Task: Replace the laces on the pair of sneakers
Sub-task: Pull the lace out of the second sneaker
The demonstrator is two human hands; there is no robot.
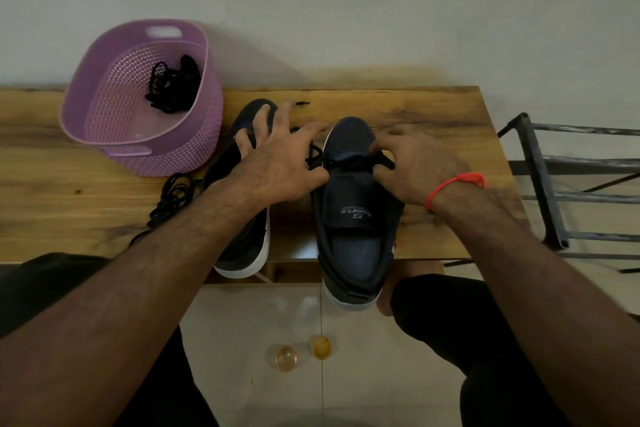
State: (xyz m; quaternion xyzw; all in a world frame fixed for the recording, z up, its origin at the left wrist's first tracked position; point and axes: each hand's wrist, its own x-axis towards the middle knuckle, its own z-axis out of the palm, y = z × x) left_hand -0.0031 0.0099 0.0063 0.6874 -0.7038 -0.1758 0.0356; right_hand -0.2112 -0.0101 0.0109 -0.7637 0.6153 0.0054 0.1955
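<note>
Two dark navy sneakers with white soles stand on the wooden table (415, 107), toes pointing away from me. My left hand (277, 166) hovers with fingers spread wide over the left sneaker (249, 246), its thumb beside the right sneaker's left eyelets. The right sneaker (353, 215) has its tongue folded back toward me. A black lace (313, 158) is threaded through its lowest eyelets. My right hand (412, 166), with a red band on the wrist, pinches that lace at the sneaker's right side. A loose black lace (173, 194) lies left of the left sneaker.
A purple perforated basket (114, 135) at the back left holds a bundle of black laces (173, 83). A dark metal rack (540, 184) stands right of the table. Both sneaker heels overhang the near edge. Two small round objects (301, 354) sit on the tiled floor.
</note>
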